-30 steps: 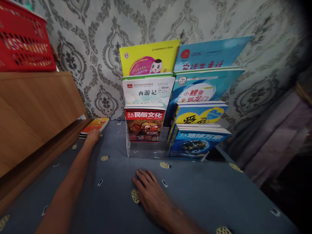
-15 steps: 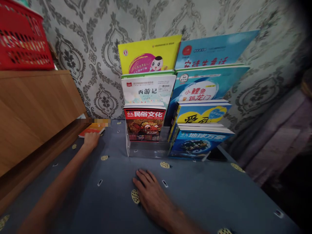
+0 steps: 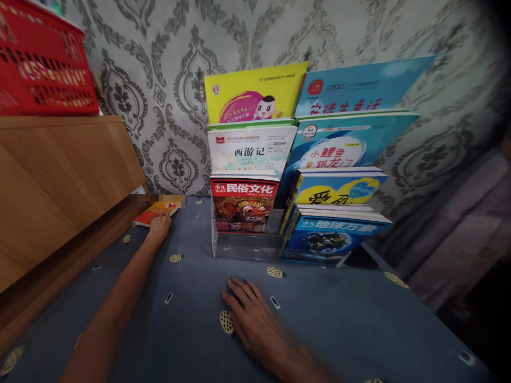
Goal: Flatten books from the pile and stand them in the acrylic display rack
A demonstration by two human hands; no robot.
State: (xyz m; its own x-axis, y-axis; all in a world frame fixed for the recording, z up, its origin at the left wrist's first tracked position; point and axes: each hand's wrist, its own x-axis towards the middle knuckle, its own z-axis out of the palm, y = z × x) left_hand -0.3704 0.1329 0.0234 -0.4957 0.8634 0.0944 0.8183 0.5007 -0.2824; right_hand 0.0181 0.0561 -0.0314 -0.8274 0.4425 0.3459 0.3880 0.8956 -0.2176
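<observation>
At the far left of the cloth, by the wooden cabinet, lies an orange book (image 3: 154, 213), partly blurred out. My left hand (image 3: 159, 225) is at its near edge, fingers closed over the cover; the thumb is hard to make out. Palm down on the cloth, my right hand (image 3: 249, 314) rests with its fingers stretched out and holds nothing. Beyond it stands a clear acrylic book rack (image 3: 243, 246) with books in stepped rows. In its left column, a red-titled book (image 3: 244, 205) is in front; in its right column, a blue earth book (image 3: 331, 236) is.
A wooden cabinet (image 3: 67, 197) borders the left side and bears a red plastic basket (image 3: 48, 80). Patterned wallpaper (image 3: 167, 106) closes off the back. A dark flat object (image 3: 361, 257) lies right of the rack, with a hanging curtain (image 3: 443, 223) farther right.
The view has shifted slightly, so the scene sits a little farther right. My left hand stays at the orange book, its fingers slightly farther over the cover. My right hand remains flat on the cloth.
</observation>
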